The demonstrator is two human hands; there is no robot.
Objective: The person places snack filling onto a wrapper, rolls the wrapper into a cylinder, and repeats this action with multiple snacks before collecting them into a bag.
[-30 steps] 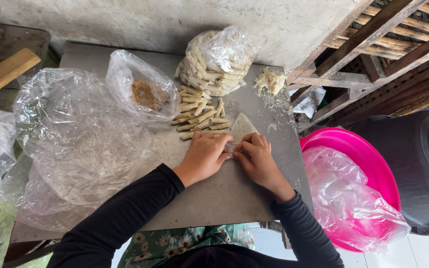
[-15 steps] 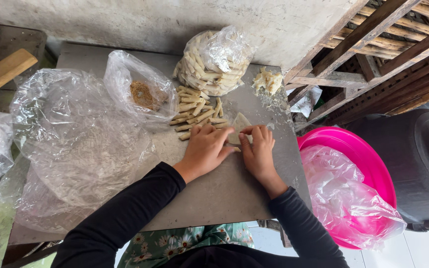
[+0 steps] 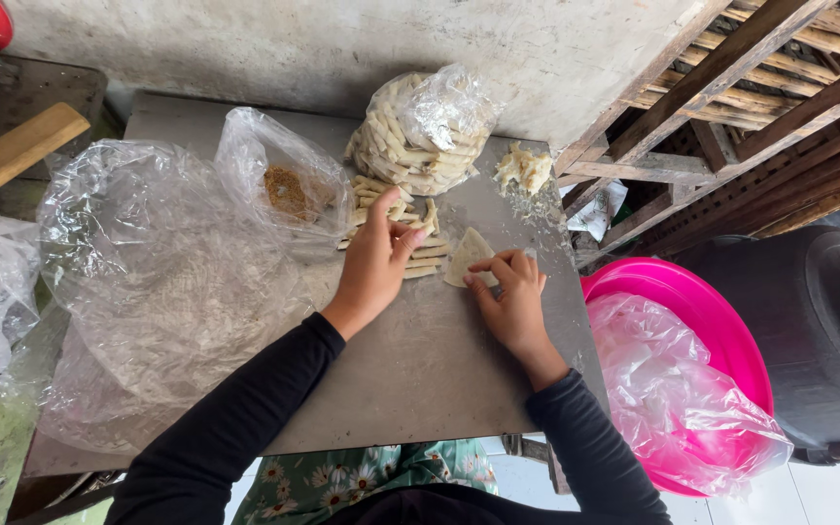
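Left hand [image 3: 376, 261]: fingers spread and loosely curled, palm down over the loose rolls [image 3: 418, 255] on the table [image 3: 420, 369]. Fingertips appear to touch a roll at the top of the pile; whether one is pinched between thumb and forefinger cannot be told, as the hand covers it.

Right hand [image 3: 514, 301]: fingertips press on the near edge of the wrapper [image 3: 467, 259], a pale flat piece lying on the table just right of the rolls. Not closed around it; holding it flat.

Rolls: thin, pale sticks, laid roughly side by side in a short stack, between the two hands and the bag above.

Handling note: the wrapper looks thin and likely tears, so light, even fingertip pressure suits it. A roll set down parallel to its neighbours keeps the stack from scattering.

Bag of rolls [image 3: 425, 131]: clear plastic, packed full, at the table's far edge, touching the loose pile.

Filling bag [image 3: 289, 185]: clear, with brown crumbly matter, left of the rolls.

Scraps [image 3: 523, 167]: small pale heap near the far right corner.

Large plastic sheet [image 3: 162, 282]: crumpled, covering the table's left half.

Pink basin [image 3: 692, 321]: lined with clear plastic, beside the table on the right.
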